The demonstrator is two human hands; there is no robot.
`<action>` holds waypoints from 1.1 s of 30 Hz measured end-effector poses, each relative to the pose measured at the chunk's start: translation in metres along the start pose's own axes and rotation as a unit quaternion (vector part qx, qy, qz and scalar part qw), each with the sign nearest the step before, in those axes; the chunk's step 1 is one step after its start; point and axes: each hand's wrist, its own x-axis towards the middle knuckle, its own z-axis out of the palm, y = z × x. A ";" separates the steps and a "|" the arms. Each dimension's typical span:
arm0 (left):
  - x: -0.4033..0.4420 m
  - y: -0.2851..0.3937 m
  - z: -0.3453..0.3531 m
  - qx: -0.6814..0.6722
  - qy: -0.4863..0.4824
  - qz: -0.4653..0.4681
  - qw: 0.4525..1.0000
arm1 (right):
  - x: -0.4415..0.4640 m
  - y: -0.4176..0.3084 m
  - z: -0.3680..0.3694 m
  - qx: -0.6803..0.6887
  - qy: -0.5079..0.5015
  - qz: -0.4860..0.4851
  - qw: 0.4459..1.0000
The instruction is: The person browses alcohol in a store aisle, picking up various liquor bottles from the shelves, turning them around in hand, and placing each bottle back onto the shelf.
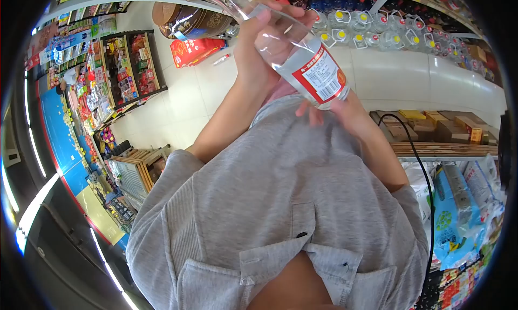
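Shirt (pixel 302 186): grey, nearest.
Bottle (pixel 284 46): clear, tilted, between both hands, in front of the body.
Left hand (pixel 253 45): grasping the bottle's upper part.
Right hand (pixel 348 110): blurred, by the base; cannot tell how firmly it grips.
Label (pixel 313 79): red and white; turning this face to view seems the step in hand.
Barcode (pixel 329 89): uncovered; next move calls for a steady upper hold, base supported.

Bright overall; strip lights (pixel 37 209) glare at left; fisheye bends edges, corners black
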 end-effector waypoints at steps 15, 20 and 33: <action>0.020 -0.001 -0.033 -0.066 -0.094 -0.190 0.975 | 0.002 -0.001 0.029 -0.176 0.017 0.039 0.983; 0.019 0.014 -0.026 -0.036 -0.064 -0.223 0.972 | 0.015 0.001 0.031 -0.147 -0.019 0.049 0.988; 0.020 0.007 -0.039 -0.068 -0.083 -0.305 0.946 | 0.025 0.012 0.045 -0.166 0.026 -0.019 0.986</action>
